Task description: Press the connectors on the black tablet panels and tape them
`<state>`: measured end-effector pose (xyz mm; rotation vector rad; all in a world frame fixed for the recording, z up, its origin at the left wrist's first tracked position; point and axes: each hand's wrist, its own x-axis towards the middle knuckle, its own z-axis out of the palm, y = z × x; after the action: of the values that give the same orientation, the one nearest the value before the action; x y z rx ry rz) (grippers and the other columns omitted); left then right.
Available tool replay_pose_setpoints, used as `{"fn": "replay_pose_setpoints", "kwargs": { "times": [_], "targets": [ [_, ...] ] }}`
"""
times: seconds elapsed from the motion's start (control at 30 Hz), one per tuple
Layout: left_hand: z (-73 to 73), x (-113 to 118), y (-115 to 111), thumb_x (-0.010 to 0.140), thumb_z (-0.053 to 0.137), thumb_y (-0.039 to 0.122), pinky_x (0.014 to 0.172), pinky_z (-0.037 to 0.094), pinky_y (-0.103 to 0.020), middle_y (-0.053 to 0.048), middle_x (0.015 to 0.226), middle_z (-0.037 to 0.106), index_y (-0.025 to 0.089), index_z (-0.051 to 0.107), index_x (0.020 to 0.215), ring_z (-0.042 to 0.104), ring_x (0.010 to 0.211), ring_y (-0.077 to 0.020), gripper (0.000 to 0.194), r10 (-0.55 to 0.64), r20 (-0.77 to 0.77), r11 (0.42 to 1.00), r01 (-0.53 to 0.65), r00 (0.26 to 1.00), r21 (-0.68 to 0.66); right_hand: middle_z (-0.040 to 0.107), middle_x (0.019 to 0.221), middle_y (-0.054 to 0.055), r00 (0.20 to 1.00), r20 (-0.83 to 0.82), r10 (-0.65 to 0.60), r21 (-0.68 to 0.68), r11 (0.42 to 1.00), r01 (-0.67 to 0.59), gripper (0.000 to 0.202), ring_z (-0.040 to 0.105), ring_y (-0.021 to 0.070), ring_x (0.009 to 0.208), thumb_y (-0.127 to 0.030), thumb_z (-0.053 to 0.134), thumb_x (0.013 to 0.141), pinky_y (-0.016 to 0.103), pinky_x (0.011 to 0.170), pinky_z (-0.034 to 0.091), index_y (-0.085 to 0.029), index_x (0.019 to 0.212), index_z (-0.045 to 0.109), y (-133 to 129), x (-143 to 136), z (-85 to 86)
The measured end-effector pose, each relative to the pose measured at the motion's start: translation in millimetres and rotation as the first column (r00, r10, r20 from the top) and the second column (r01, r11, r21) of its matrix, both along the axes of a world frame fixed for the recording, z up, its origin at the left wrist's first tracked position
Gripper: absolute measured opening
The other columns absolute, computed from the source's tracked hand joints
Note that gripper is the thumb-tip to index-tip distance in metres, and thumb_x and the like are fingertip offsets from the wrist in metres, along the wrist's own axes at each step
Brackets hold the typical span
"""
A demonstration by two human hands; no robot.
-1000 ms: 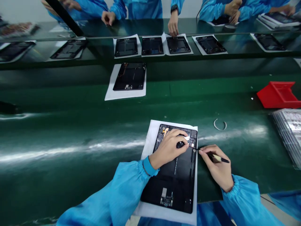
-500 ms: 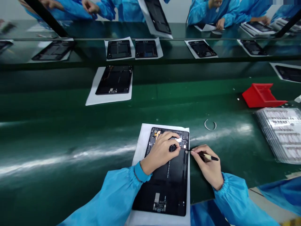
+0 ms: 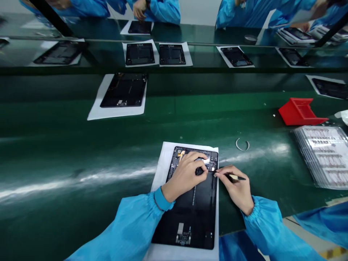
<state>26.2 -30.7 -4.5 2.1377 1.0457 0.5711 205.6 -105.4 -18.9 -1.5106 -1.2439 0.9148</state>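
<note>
Green bench (image 3: 67, 145): tablet (image 3: 187, 210) under left fingers (image 3: 202, 176), right fingers (image 3: 230, 169) at edge.

Above a smooth, deeper-blue wristband (image 3: 163, 199), the left hand (image 3: 186, 174) is bare; below the band is a loose, creased, bright-blue left sleeve (image 3: 132, 221). Right of the band, a matching right sleeve (image 3: 274, 226) has a gathered cuff (image 3: 248, 206).

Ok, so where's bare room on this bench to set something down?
Widest: the bench left of the left sleeve, nearer than the rear-left bench tablet. Next: between that tablet and the red bin, white specks aside. Crowded: the right, where stacked clear trays sit near that bin, and around the open tablet, with the left hand and right hand.
</note>
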Motion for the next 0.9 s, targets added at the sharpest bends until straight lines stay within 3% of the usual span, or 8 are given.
{"fn": "replay_pose_setpoints", "kwargs": {
  "times": [0.9],
  "targets": [
    [-2.4,0.4,-2.7,0.078,0.062,0.015,0.092,0.041,-0.041,-0.003,0.120,0.061,0.021,0.059,0.071,0.052,0.113,-0.0256,0.009,-0.007,-0.028,0.998,0.009,1.000,0.064,0.070,0.079,0.004,0.998,-0.015,-0.065,0.020,0.998,0.065,0.010,0.068,0.0199,0.078,-0.029,0.072,0.079,0.032,0.072,0.057,-0.021,0.075,0.067,-9.9,6.3,2.8]
  ]
}}
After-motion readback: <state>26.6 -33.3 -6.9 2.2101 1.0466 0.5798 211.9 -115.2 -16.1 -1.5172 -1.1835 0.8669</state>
